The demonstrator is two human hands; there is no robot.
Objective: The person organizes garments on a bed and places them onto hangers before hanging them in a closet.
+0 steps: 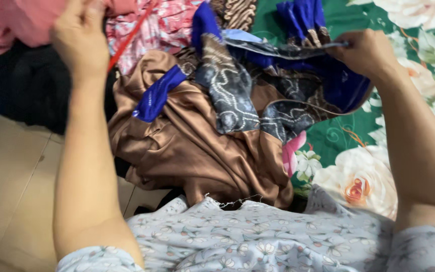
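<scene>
Two hands grip cloth: right hand [366,53] fingers pinch the blue-brown patterned garment [258,85] at upper right, left hand [79,40] fingers clutch pink fabric [21,22] at upper left.

Brown satin cloth garment [197,146]: glossy, smooth, creased. Blue-and-grey batik-patterned cloth [258,90]: matt woven. Green floral bedsheet [358,166]: matt cotton-like. Beige floor tiles [11,171]: smooth, faintly glossy.

Garment [258,95] lies on satin cloth [187,146], bedsheet [358,166] right of both.
</scene>
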